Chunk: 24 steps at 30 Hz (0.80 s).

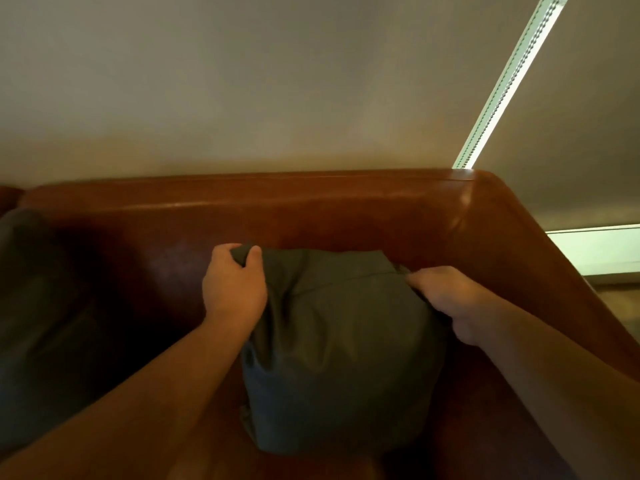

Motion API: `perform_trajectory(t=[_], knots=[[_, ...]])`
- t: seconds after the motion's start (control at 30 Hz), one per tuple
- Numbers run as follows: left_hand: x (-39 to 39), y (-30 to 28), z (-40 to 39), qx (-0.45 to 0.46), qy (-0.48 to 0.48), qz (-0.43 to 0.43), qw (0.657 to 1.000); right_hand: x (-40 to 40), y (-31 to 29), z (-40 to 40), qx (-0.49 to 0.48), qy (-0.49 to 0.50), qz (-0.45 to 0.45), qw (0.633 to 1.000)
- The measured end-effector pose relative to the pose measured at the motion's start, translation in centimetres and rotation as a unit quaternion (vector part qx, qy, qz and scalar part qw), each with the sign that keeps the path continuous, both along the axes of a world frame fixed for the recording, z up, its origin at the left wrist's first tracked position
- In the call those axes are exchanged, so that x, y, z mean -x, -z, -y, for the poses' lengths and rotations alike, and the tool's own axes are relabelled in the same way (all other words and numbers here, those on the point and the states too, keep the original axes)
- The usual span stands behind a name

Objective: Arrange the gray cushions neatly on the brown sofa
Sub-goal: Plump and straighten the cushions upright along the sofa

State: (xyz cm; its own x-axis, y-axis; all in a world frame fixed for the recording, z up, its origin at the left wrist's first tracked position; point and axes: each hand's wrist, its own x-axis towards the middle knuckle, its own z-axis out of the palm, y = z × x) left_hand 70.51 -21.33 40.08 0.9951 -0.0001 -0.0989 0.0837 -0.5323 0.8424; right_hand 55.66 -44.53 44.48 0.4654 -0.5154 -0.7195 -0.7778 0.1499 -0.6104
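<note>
A dark gray cushion (343,348) stands upright on the seat of the brown leather sofa (311,206), leaning toward the backrest near the right armrest. My left hand (233,285) grips its top left corner, thumb over the front. My right hand (450,303) holds the top right corner, fingers closed on the fabric. A second gray cushion (38,327) lies in shadow at the far left of the sofa, partly cut off by the frame edge.
The sofa's right armrest (540,258) slopes down just right of the held cushion. A beige wall (277,81) rises behind the backrest. A bright window strip (509,81) and a white sill (602,251) are at the right.
</note>
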Motion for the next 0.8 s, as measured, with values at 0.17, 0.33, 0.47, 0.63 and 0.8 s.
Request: perform_trajectory(t=[0.17, 0.33, 0.47, 0.63, 0.8], knots=[[-0.6, -0.2, -0.5, 0.045, -0.103, 0.027, 0.993, 0.4, 1.2, 3.4, 0.123, 0.186, 0.122, 0.967], [-0.2, -0.6, 0.4, 0.046, -0.094, 0.052, 0.993, 1.7, 2.6, 2.9, 0.218, 0.184, 0.190, 0.939], [-0.8, -0.7, 0.1, 0.014, -0.080, 0.067, 0.994, 2.0, 2.7, 3.2, 0.231, 0.129, 0.226, 0.937], [-1.5, 0.2, 0.4, -0.005, -0.114, 0.103, 0.988, 1.4, 2.8, 4.4, 0.331, 0.146, 0.215, 0.907], [-2.3, 0.9, 0.0, -0.012, -0.109, 0.110, 0.988, 1.5, 3.4, 4.8, 0.390, 0.124, 0.178, 0.895]])
